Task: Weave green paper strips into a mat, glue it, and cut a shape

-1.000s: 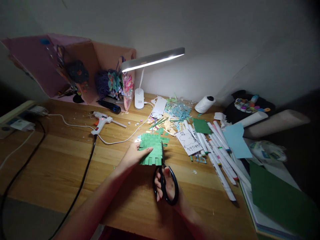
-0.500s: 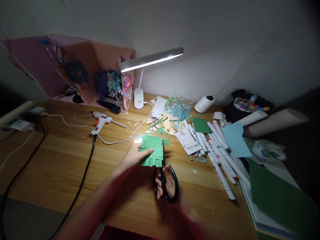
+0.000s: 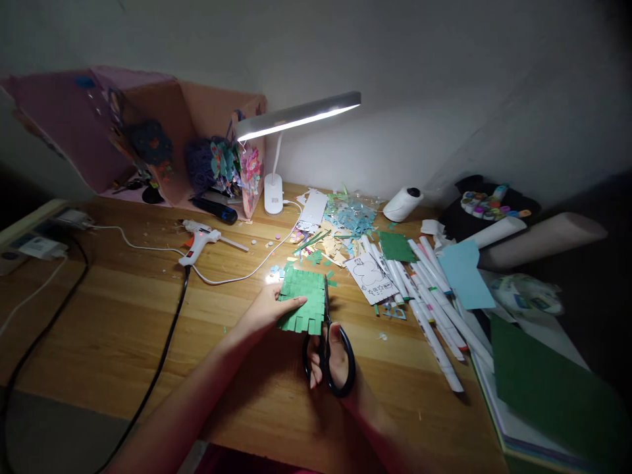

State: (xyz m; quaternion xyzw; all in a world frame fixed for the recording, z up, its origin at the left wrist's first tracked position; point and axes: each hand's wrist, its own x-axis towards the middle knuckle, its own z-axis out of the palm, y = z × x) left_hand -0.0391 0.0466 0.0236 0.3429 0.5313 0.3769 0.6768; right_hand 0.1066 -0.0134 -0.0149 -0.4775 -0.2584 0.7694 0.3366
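A square of woven green paper strips (image 3: 305,289) is pinched by my left hand (image 3: 273,304), thumb on top and fingers underneath. Short strip ends stick out along its lower edge. My right hand (image 3: 336,359) grips black-handled scissors (image 3: 348,376), with thumb and fingers through the loops. The blades point away from me, along the right edge of the woven square. Small green paper scraps (image 3: 332,279) lie just beyond that edge.
A lit desk lamp (image 3: 301,117) stands behind a pile of paper scraps (image 3: 353,220). To the left lies a glue gun (image 3: 198,243) with its cord. On the right are several markers (image 3: 437,342), a line drawing card (image 3: 371,278) and green paper (image 3: 548,388).
The woven square has shifted slightly toward me and its right edge looks straighter. The green strips that stuck out past the blades at upper right now lie as loose scraps.
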